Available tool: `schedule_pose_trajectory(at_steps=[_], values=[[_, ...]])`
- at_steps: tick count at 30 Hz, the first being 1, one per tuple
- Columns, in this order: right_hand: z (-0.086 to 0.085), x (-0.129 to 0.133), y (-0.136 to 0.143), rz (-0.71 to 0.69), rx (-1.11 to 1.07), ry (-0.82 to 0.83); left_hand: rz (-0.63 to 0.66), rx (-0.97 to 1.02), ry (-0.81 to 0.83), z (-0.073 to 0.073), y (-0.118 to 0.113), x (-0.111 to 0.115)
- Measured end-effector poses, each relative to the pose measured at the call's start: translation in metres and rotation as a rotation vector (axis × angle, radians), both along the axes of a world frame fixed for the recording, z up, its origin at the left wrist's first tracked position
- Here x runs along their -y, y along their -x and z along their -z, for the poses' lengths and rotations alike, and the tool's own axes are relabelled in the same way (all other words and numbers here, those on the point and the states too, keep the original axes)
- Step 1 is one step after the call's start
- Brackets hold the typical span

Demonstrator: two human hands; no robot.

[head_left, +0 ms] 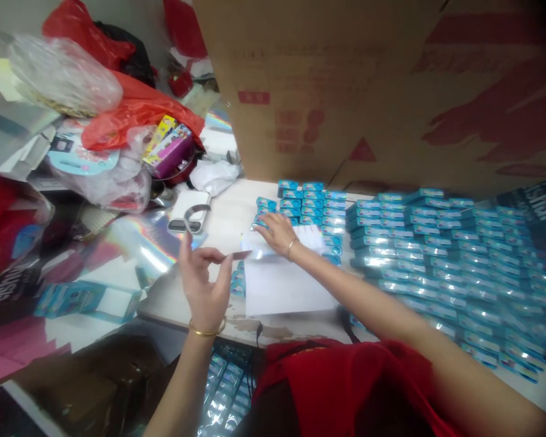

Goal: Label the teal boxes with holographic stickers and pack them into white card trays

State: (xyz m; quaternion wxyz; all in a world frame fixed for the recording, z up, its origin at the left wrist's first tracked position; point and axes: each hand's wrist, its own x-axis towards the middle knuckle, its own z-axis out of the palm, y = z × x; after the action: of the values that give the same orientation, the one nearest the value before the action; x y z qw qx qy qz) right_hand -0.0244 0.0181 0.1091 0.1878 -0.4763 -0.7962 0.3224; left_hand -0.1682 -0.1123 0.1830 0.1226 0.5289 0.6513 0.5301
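Note:
My left hand [204, 279] is raised over the table's front left part, with a gold bangle at the wrist. It grips what looks like a pair of scissors [242, 255]: a thin pointed blade sticks out to the right past the thumb, and a curved grey handle part shows above the index finger. My right hand [277, 233] reaches forward with fingers stretched out, over small blue boxes [266, 203] and the top of a white paper sheet [286, 288]. Whether its fingertips press on the boxes or the sheet is blurred.
Rows of blue boxes [437, 255] fill the table's right side. Behind stands a large cardboard carton [327, 91]. At left are a white device [190, 211], a red plastic bag [141, 109], clear bags and a shiny holographic sheet [141, 243]. More boxes [225, 388] lie below the table edge.

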Motion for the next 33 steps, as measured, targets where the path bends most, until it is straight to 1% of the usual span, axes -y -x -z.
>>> schedule_pose_trajectory(at_steps=[1,3,5,6,8,11,12,14,17,20,21,23,25,26,27,28,30,33], values=[[-0.001,0.006,-0.007,0.031,-0.160,0.042,-0.003,0.078,0.008,-0.002,-0.007,-0.003],[-0.006,0.023,-0.028,0.100,-0.440,0.212,0.005,0.196,0.031,0.000,-0.024,-0.010],[-0.013,0.045,-0.057,0.166,-0.612,0.364,0.025,0.283,0.056,0.009,-0.046,-0.020],[-0.016,0.056,-0.073,0.197,-0.652,0.399,0.043,0.318,0.063,0.015,-0.059,-0.024],[-0.020,0.076,-0.104,0.289,-0.654,0.392,0.094,0.370,0.081,0.028,-0.090,-0.031],[-0.018,0.095,-0.150,0.505,-0.605,0.327,0.202,0.412,0.153,0.047,-0.139,-0.037],[-0.014,0.098,-0.165,0.570,-0.605,0.316,0.240,0.417,0.186,0.054,-0.155,-0.038],[-0.004,0.101,-0.194,0.655,-0.613,0.324,0.306,0.413,0.242,0.067,-0.184,-0.040],[0.014,0.099,-0.226,0.729,-0.614,0.341,0.354,0.393,0.281,0.086,-0.214,-0.046],[0.031,0.091,-0.240,0.826,-0.618,0.339,0.348,0.368,0.311,0.099,-0.230,-0.056],[0.035,0.088,-0.241,0.871,-0.628,0.369,0.344,0.356,0.319,0.102,-0.234,-0.059],[0.045,0.082,-0.241,0.943,-0.671,0.504,0.336,0.328,0.325,0.107,-0.239,-0.066],[0.053,0.076,-0.238,0.937,-0.725,0.657,0.340,0.303,0.323,0.111,-0.242,-0.071],[0.058,0.073,-0.237,0.915,-0.749,0.692,0.346,0.291,0.323,0.114,-0.243,-0.073],[0.062,0.071,-0.235,0.895,-0.767,0.688,0.352,0.278,0.327,0.116,-0.243,-0.075],[0.066,0.069,-0.235,0.884,-0.777,0.651,0.356,0.262,0.334,0.119,-0.243,-0.075],[0.075,0.066,-0.235,0.868,-0.765,0.536,0.354,0.222,0.350,0.125,-0.242,-0.075],[0.088,0.068,-0.239,0.806,-0.627,0.374,0.340,0.111,0.368,0.138,-0.238,-0.070]])
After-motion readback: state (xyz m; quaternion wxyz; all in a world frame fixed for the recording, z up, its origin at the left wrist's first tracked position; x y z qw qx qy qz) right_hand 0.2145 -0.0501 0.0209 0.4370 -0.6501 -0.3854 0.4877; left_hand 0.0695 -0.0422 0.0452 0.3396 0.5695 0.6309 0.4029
